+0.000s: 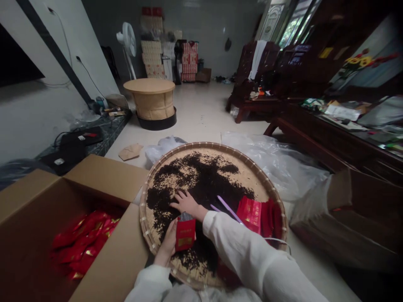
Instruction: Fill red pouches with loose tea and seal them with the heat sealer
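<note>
My left hand point(169, 245) grips a small red packet point(185, 235) with gold print, held upright with its silvery mouth at the top. Just beyond the packet, my right hand point(186, 204) reaches left with its fingers spread, low over dark loose dried leaves point(206, 184) that look like tea. The leaves lie strewn across a round woven bamboo tray point(255, 167). Right of my right wrist is a light purple tool with two long arms point(228, 207), partly hidden by my sleeve. A stack of red packets point(256, 214) rests at the tray's right side.
At left stands an open cardboard box point(105, 174) with many filled-looking red packets point(85, 241) inside. Clear plastic sheeting point(267, 161) lies on the floor behind the tray. A brown bag or carton point(340, 214) is at right. Farther off are a round table point(149, 86) and dark wooden furniture point(255, 92).
</note>
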Demonstrator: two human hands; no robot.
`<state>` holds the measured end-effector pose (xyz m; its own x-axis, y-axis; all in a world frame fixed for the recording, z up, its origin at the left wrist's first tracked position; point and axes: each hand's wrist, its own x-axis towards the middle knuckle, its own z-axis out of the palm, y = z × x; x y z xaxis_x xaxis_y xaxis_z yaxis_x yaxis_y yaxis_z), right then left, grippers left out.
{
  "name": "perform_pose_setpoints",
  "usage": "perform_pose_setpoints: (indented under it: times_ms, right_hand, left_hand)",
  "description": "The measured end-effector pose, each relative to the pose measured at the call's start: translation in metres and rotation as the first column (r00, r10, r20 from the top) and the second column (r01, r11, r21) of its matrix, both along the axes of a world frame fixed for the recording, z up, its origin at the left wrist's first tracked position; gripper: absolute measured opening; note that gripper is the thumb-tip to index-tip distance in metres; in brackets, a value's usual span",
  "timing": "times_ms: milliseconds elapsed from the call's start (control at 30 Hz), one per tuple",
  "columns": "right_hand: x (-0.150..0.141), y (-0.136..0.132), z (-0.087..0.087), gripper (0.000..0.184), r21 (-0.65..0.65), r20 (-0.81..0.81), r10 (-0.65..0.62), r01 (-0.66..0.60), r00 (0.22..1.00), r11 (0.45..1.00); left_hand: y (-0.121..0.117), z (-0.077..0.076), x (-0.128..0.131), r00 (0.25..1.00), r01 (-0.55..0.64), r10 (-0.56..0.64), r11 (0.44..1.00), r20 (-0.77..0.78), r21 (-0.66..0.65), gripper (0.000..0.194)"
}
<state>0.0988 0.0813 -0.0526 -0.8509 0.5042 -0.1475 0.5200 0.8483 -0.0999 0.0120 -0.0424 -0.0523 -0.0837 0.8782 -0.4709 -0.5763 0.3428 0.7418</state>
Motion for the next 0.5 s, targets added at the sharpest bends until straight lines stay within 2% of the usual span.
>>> perform_pose_setpoints:
  times_ms: [67,200,267,333,367,400,433,467,500]
  right_hand:
    - [0.014,-0.011,0.003,0.035,0.046,0.013,0.051,-0.051,0.999,0.998]
    - [0.041,-0.019,0.012,0.021,0.065,-0.019,0.043,-0.041,0.999,0.997]
    - [0.05,-0.016,0.016,0.018,0.023,-0.084,0.009,-0.007,0.996,1.0]
    - [0.056,-0.013,0.019,0.017,-0.094,-0.255,-0.113,0.092,0.96,0.991]
    - [0.058,-0.011,0.02,0.015,-0.185,-0.383,-0.223,0.162,0.897,0.969]
    - [0.06,-0.01,0.022,0.014,-0.301,-0.514,-0.355,0.223,0.781,0.927]
    - [0.062,-0.009,0.025,0.012,-0.439,-0.614,-0.497,0.258,0.612,0.861]
    - [0.064,-0.009,0.027,0.012,-0.594,-0.653,-0.639,0.249,0.406,0.765]
    - [0.067,-0.009,0.03,0.014,-0.754,-0.605,-0.773,0.172,0.192,0.634]
  left_hand:
    - [0.001,0.001,0.001,1.0,0.014,-0.014,1.0,-0.003,0.0,0.071]
    - [0.002,0.003,0.002,0.999,0.038,-0.038,0.999,-0.006,0.016,0.07]
    - [0.004,0.004,0.001,0.998,0.051,-0.05,0.998,-0.029,0.028,0.069]
    - [0.007,0.006,-0.003,0.995,0.052,-0.047,0.997,-0.083,0.049,0.072]
    - [0.009,0.007,-0.005,0.991,0.053,-0.045,0.996,-0.124,0.065,0.074]
    - [0.013,0.008,-0.007,0.984,0.064,-0.048,0.994,-0.173,0.087,0.076]
    - [0.016,0.009,-0.009,0.972,0.088,-0.061,0.99,-0.228,0.112,0.077]
    - [0.02,0.011,-0.01,0.955,0.12,-0.076,0.983,-0.286,0.139,0.077]
    - [0.025,0.012,-0.01,0.935,0.148,-0.083,0.975,-0.343,0.168,0.075]
